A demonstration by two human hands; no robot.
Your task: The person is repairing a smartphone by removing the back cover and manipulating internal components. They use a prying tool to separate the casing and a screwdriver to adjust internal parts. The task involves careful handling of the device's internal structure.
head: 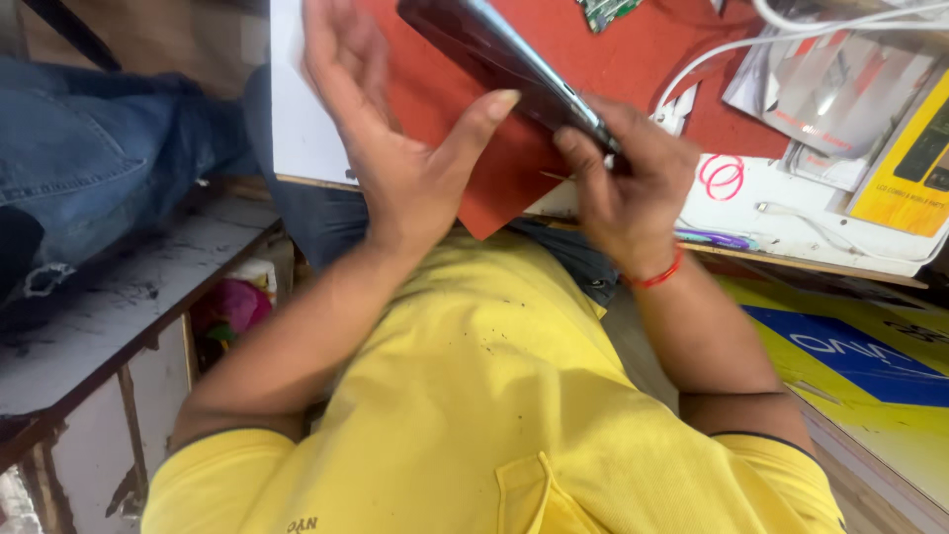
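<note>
red mat (633, 59), white cable (791, 35) (looped), circuit board (605, 10); yellow pkg (914, 163)

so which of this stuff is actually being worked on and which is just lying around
In hand:
- dark phone, gripped by the right hand, thumb of the left hand against it
- red mat under it

Lying about:
- white cable
- green circuit board
- yellow box
- purple pen

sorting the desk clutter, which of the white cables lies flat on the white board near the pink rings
The thin white cable right of the pink rings; the thick white cables arc over the red mat.
</note>
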